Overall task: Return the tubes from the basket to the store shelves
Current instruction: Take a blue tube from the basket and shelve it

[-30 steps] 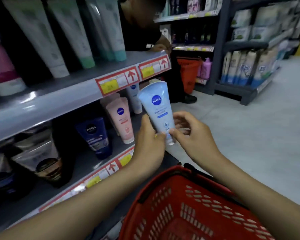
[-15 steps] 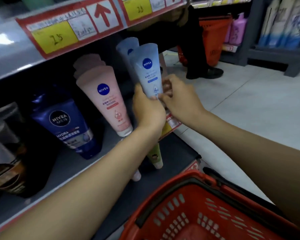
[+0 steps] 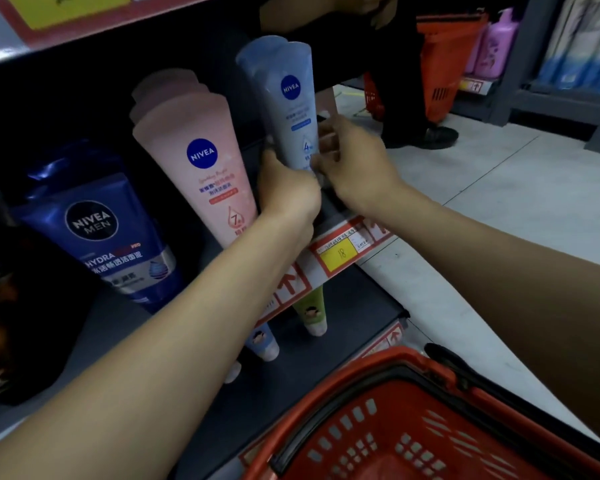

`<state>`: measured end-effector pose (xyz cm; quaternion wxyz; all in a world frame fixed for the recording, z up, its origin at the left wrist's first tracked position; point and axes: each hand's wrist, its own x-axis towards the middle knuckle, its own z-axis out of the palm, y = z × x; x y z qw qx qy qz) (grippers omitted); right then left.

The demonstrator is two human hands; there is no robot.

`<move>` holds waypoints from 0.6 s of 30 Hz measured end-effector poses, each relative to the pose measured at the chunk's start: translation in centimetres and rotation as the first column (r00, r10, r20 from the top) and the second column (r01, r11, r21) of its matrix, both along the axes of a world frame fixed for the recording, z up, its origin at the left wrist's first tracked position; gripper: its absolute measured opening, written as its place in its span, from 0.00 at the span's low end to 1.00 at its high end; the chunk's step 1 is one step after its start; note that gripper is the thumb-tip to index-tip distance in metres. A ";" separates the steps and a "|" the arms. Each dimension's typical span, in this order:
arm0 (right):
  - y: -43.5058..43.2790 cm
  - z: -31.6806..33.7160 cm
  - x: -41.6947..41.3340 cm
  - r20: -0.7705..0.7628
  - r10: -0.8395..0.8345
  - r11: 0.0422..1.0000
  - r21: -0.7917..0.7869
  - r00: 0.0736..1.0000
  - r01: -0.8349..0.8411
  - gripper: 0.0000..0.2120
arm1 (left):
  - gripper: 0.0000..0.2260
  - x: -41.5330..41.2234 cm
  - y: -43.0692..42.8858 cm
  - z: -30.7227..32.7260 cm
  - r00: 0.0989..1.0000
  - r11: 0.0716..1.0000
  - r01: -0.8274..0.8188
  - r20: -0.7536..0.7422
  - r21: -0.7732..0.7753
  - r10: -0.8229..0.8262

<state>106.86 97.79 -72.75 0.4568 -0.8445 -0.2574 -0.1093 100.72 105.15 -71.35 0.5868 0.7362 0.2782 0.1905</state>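
A light blue Nivea tube (image 3: pixel 293 109) stands cap-down on the middle shelf (image 3: pixel 340 252), in front of another light blue tube. My left hand (image 3: pixel 286 190) grips its lower part from the left. My right hand (image 3: pixel 352 161) pinches the same tube low down from the right. The tube's cap is hidden behind my hands. The red basket (image 3: pixel 406 434) sits below at the bottom of the view; what lies inside it cannot be seen.
Pink Nivea tubes (image 3: pixel 196 161) stand left of the blue ones, then a dark blue Nivea Men tube (image 3: pixel 108 237). Small tubes (image 3: pixel 312 311) stand on the shelf below. Another person's legs (image 3: pixel 406 98) and an orange basket (image 3: pixel 444 64) are further down the aisle.
The view and both hands moved in closer to the middle shelf. The light blue tube went from held out in the aisle to standing in the row in front of its match.
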 end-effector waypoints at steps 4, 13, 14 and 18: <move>-1.3 0.9 -2.9 0.071 -0.116 0.992 -0.038 0.991 0.119 0.17 | 0.20 -2.0 -1.2 0.9 0.996 0.968 0.022 -0.087 0.248 -0.001; -8.2 5.9 -15.2 0.036 -0.237 0.956 -0.167 0.971 0.240 0.18 | 0.30 -14.2 -6.3 5.7 0.955 0.896 0.290 -0.164 0.335 -0.247; -9.0 6.8 -16.8 0.043 -0.255 0.950 -0.174 0.966 0.258 0.18 | 0.30 -15.7 -6.4 6.5 0.948 0.885 0.313 -0.170 0.344 -0.269; -11.6 10.0 -24.1 0.095 -0.308 0.930 -0.181 0.947 0.321 0.17 | 0.28 -22.1 -6.2 9.6 0.930 0.838 0.368 -0.149 0.403 -0.337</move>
